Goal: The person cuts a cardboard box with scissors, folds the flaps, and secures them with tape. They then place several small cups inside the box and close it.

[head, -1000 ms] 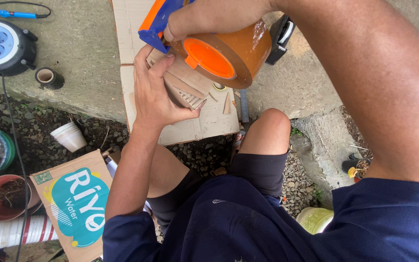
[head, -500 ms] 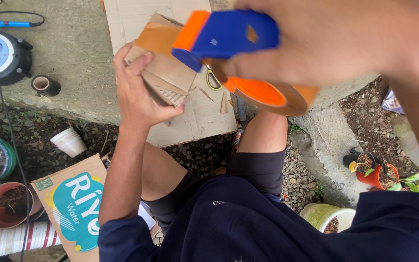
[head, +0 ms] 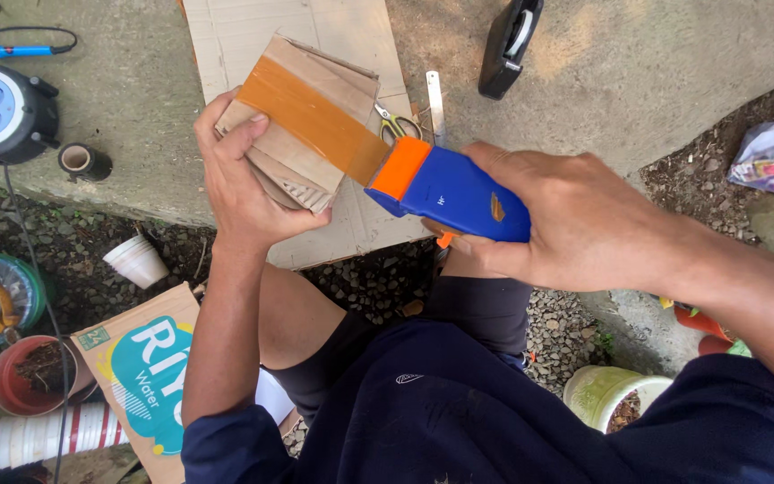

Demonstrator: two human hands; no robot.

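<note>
The left hand (head: 242, 184) clamps the folded cardboard piece (head: 302, 125); the right hand (head: 566, 220) grips the tape dispenser (head: 450, 190). The brown tape (head: 315, 118) could wrinkle or skew if the cardboard slips.

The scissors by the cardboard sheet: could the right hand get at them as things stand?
Probably not without letting go first. The right hand grips the blue tape dispenser, whose brown tape runs onto the folded cardboard. The scissors lie just beyond, partly hidden behind the tape and cardboard.
</note>
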